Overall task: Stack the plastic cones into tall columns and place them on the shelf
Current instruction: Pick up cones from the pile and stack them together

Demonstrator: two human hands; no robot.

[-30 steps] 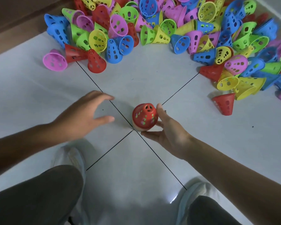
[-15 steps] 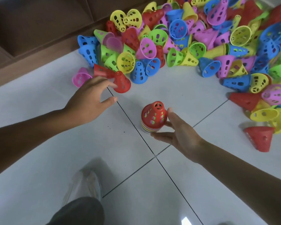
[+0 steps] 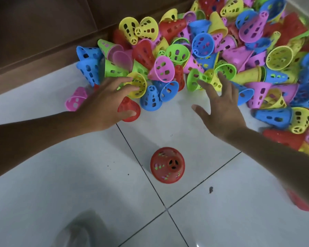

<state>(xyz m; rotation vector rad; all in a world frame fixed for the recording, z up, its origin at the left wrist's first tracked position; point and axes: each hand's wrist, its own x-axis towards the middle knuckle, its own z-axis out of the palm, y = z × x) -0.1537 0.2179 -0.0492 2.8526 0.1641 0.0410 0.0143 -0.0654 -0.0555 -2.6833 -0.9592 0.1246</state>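
Left hand [image 3: 103,106]: fingers spread, thumb touching a loose red cone [image 3: 129,111] at the pile's near edge. Right hand [image 3: 219,111]: spread wide, holding nothing, over the floor [image 3: 61,166] before the cone pile [image 3: 221,59]. Red-topped stack [image 3: 167,164] stands upright, apart, nearer the person.
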